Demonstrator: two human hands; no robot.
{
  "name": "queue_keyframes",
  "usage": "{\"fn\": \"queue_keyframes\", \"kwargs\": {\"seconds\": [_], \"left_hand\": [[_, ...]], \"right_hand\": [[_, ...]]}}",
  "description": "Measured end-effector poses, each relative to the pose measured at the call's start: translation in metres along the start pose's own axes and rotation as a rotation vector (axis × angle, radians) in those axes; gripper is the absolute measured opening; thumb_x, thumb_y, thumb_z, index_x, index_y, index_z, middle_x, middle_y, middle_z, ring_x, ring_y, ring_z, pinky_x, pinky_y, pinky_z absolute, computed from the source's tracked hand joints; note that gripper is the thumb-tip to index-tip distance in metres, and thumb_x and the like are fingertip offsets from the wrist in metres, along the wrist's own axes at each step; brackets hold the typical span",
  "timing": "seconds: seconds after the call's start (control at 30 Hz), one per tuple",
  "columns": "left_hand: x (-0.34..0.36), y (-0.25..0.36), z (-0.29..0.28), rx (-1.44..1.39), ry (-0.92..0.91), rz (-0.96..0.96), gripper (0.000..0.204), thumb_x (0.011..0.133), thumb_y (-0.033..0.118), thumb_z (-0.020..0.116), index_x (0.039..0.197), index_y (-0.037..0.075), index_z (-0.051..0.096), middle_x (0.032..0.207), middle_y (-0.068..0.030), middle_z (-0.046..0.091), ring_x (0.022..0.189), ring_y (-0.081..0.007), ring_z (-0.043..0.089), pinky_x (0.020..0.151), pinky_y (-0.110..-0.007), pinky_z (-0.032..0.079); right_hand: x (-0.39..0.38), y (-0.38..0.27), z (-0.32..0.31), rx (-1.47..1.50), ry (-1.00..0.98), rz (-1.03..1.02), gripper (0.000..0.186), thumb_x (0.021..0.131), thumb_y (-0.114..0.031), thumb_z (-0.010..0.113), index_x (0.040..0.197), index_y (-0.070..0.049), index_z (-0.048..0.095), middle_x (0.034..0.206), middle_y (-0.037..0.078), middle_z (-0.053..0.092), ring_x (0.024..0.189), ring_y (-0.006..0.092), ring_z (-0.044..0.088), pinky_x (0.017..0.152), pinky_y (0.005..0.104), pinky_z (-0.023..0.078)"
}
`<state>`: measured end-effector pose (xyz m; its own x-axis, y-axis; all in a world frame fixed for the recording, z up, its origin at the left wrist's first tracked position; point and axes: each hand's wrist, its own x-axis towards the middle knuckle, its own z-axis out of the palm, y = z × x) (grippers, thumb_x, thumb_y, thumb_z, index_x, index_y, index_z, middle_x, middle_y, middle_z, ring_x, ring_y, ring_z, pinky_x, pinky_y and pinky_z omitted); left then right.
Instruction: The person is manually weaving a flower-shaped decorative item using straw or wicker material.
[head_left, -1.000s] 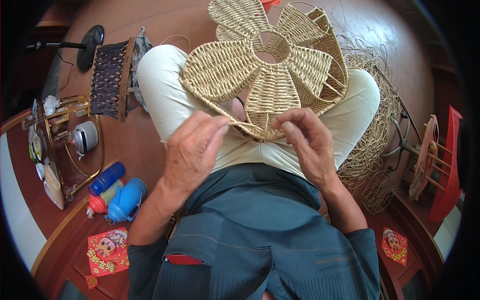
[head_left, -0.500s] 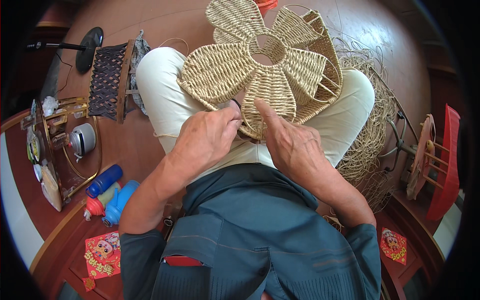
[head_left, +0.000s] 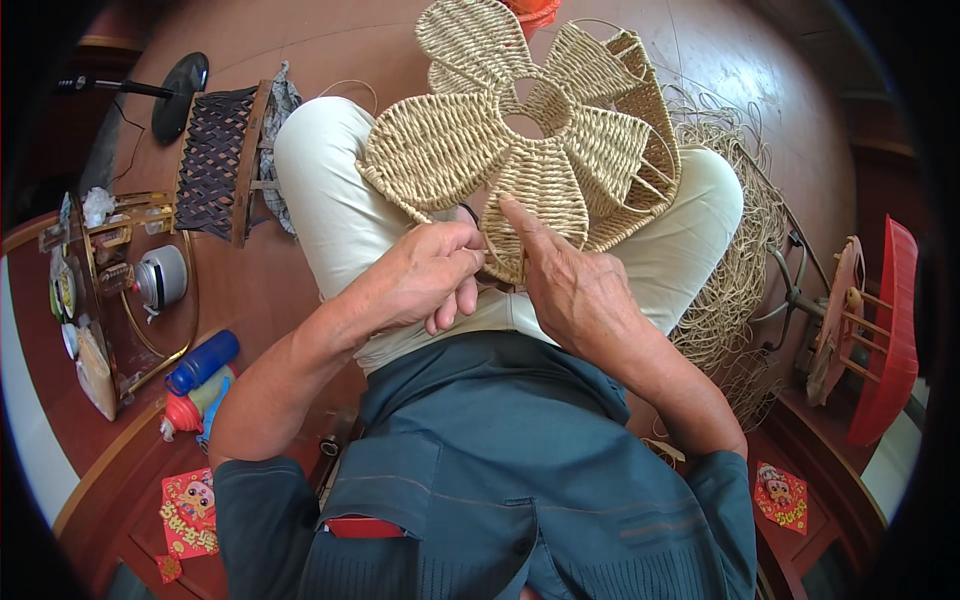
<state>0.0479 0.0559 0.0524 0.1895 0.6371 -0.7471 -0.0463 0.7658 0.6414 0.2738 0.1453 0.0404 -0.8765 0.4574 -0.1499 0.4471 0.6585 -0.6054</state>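
Observation:
A woven straw basket (head_left: 655, 110) with flower-like petals rests across my thighs, with a round hole between the petals. The petal nearest me (head_left: 545, 205) is in my right hand (head_left: 580, 290): the index finger lies along its face and the other fingers bend out of sight behind its edge. My left hand (head_left: 425, 275) is beside that petal's lower left edge, thumb and index finger pressed together, the lower fingers curled loosely. A thin black curved thing (head_left: 467, 212) shows just above the left fingertips; its kind and the rest of it are hidden.
Loose straw cord (head_left: 735, 270) lies heaped beyond my right knee, by a red-topped stool (head_left: 887, 335). At left are a stool with a dark woven seat (head_left: 215, 160), a black round stand (head_left: 180, 98), a gold-framed rack (head_left: 130, 290) and a blue bottle (head_left: 203, 362).
My left hand has turned and its lower fingers have loosened and dropped into sight. My right hand keeps its hold on the petal, and the basket has shifted very slightly.

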Motion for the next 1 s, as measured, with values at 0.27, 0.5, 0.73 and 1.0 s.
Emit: {"fn": "queue_keyframes", "kwargs": {"seconds": [0.27,0.5,0.73,1.0], "left_hand": [[-0.015,-0.013,0.021,0.772,0.442,0.51,0.02,0.105,0.015,0.066,0.118,0.001,0.071,0.088,-0.0138,0.07,0.07,-0.0308,0.067,0.071,-0.041,0.056],[-0.013,-0.012,0.035,0.997,0.627,0.773,0.024,0.092,0.002,0.077,0.116,0.004,0.073,0.107,-0.0129,0.067,0.105,-0.0358,0.062,0.094,-0.047,0.049],[0.009,-0.014,0.042,0.934,0.593,0.87,0.025,0.091,0.0,0.076,0.116,0.003,0.074,0.107,-0.0114,0.07,0.104,-0.0343,0.065,0.092,-0.047,0.05],[0.021,-0.011,0.047,0.877,0.531,0.921,0.018,0.091,0.003,0.079,0.108,0.007,0.077,0.099,-0.0077,0.069,0.097,-0.0303,0.064,0.086,-0.044,0.05]], "right_hand": [[-0.006,0.002,0.009,0.097,0.188,-0.032,0.051,0.104,-0.002,0.066,0.154,-0.007,0.055,0.121,0.019,0.077,0.1,0.0344,0.078,0.079,0.0431,0.064],[-0.011,0.009,0.015,0.317,0.298,-0.02,0.038,0.102,0.002,0.063,0.139,-0.005,0.064,0.113,0.018,0.074,0.098,0.0353,0.076,0.079,0.0461,0.063],[-0.022,0.019,0.001,0.199,0.352,-0.153,0.037,0.095,0.006,0.068,0.13,-0.004,0.069,0.109,0.014,0.074,0.096,0.034,0.076,0.079,0.0438,0.062],[-0.039,0.039,-0.023,0.456,0.302,0.091,0.021,0.104,0.002,0.07,0.125,0.0,0.071,0.105,0.011,0.074,0.095,0.0245,0.075,0.081,0.036,0.059]]}}
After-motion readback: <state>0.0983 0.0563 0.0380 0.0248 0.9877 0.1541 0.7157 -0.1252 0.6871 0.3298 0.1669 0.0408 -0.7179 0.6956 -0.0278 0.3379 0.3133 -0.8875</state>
